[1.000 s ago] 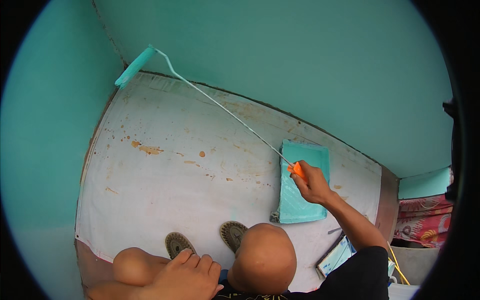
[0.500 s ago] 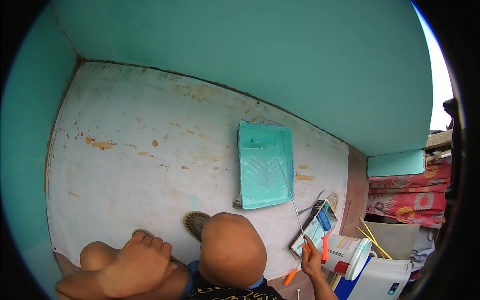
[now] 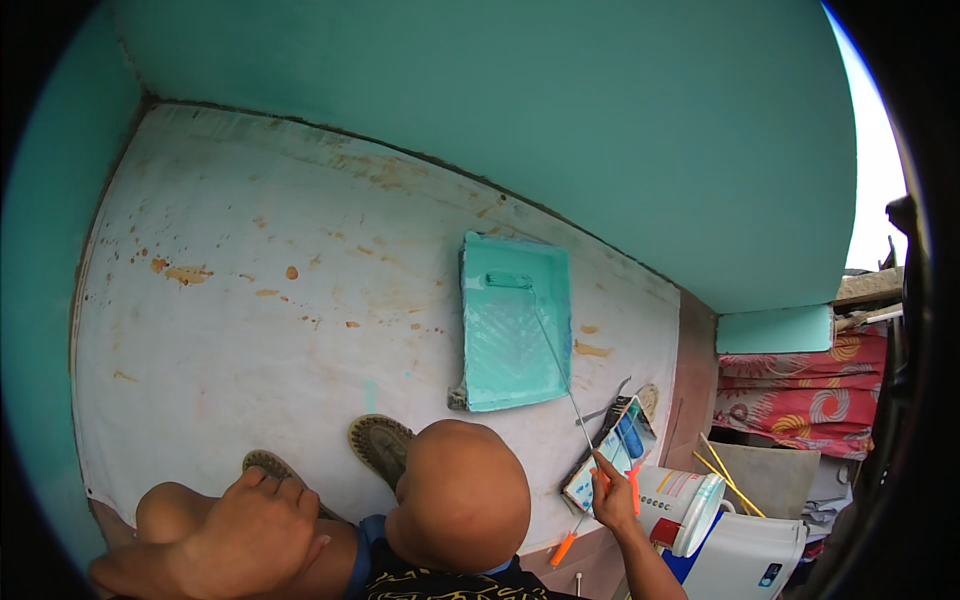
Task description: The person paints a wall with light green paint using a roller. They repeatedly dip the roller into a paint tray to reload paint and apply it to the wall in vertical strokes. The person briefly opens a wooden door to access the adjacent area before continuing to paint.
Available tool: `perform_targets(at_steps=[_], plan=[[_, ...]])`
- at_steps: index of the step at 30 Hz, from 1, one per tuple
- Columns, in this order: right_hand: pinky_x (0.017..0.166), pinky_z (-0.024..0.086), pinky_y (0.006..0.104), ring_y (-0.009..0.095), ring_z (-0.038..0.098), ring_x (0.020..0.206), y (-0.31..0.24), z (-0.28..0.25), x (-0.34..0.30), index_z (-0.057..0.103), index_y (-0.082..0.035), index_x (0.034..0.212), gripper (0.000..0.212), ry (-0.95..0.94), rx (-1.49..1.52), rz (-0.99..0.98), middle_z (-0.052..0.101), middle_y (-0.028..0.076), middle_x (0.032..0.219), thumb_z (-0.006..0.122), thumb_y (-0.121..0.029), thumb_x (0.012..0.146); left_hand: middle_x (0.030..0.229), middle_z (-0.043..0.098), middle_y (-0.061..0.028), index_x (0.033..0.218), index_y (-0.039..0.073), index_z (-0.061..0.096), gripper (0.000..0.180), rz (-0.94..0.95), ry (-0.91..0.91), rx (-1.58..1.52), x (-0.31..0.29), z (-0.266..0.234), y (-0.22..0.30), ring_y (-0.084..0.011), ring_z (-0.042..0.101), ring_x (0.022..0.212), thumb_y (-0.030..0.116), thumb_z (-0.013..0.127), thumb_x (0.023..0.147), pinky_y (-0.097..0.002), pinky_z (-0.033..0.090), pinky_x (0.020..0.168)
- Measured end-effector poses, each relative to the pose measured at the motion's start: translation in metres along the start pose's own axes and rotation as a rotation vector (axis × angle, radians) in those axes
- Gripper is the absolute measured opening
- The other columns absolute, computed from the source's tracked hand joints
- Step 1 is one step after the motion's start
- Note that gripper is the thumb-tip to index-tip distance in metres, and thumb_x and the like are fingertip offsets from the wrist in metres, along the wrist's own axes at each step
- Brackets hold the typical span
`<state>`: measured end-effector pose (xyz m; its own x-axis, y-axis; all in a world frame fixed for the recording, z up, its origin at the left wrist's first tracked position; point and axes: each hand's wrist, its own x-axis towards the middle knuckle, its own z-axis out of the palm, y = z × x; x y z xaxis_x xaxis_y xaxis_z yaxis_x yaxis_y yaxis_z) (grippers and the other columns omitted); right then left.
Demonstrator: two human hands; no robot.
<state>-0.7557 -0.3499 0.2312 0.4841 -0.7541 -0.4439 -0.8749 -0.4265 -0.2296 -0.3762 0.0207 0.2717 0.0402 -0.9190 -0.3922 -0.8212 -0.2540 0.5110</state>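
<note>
Maybe to stay out of the wet paint [image 3: 512,345], the right hand [image 3: 614,496] grips the far end of the long paint roller [image 3: 510,281], whose round end sits in the tray [image 3: 464,315], while the left hand [image 3: 262,528] rests between the knees [image 3: 462,490], its grip hard to tell.

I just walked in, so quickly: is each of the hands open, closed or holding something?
Left hand: palm hidden, cannot tell whether open or closed.
Right hand: closed, holding the paint roller.
</note>
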Motion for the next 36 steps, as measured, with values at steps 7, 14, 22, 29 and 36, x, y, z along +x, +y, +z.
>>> perform_targets(at_steps=[7,14,22,29,36], plan=[[0.071,0.052,0.0352,0.023,0.065,0.066,0.011,-0.019,-0.047,0.06,-0.009,0.133,0.039,0.039,-0.017,-0.014,0.068,0.024,0.081,0.058,-0.015,0.095,0.078,0.061,-0.015,0.087,-0.002,0.061,0.038,-0.026,-0.027,-0.019,-0.005,0.004,-0.002,-0.0309,0.063,0.072,0.036,0.063,0.088,-0.04,0.049,0.079],[0.079,0.051,0.0351,0.025,0.066,0.084,0.01,-0.009,-0.022,0.059,-0.005,0.132,0.039,0.074,0.052,-0.057,0.07,0.022,0.096,0.057,-0.016,0.095,0.09,0.066,-0.0229,0.095,-0.005,0.062,0.034,-0.07,-0.044,-0.123,0.007,0.013,-0.01,-0.0383,0.063,0.086,0.028,0.062,0.086,-0.0469,0.048,0.082],[0.084,0.05,0.0379,0.026,0.064,0.09,0.0,-0.014,-0.031,0.056,-0.006,0.136,0.041,-0.078,0.024,0.008,0.07,0.021,0.103,0.052,-0.02,0.099,0.09,0.067,-0.022,0.096,-0.002,0.063,0.029,-0.173,-0.048,-0.289,-0.01,0.0,-0.006,-0.0365,0.066,0.085,0.025,0.059,0.088,-0.0424,0.051,0.077],[0.07,0.053,0.0342,0.021,0.067,0.068,0.01,0.009,-0.05,0.06,-0.015,0.134,0.041,0.03,0.049,0.063,0.067,0.018,0.071,0.059,-0.021,0.093,0.091,0.067,-0.0241,0.097,-0.003,0.062,0.028,-0.079,-0.053,-0.314,-0.007,-0.009,-0.01,-0.0383,0.064,0.086,0.024,0.06,0.088,-0.0443,0.051,0.075],[0.083,0.054,0.0456,0.036,0.069,0.088,-0.02,0.008,-0.036,0.05,-0.031,0.142,0.047,-0.103,0.051,0.159,0.071,0.016,0.103,0.052,-0.03,0.095,0.091,0.066,-0.0263,0.097,-0.005,0.061,0.029,-0.022,-0.106,-0.283,0.001,-0.017,-0.01,-0.0408,0.063,0.086,0.023,0.061,0.088,-0.0468,0.05,0.075]])
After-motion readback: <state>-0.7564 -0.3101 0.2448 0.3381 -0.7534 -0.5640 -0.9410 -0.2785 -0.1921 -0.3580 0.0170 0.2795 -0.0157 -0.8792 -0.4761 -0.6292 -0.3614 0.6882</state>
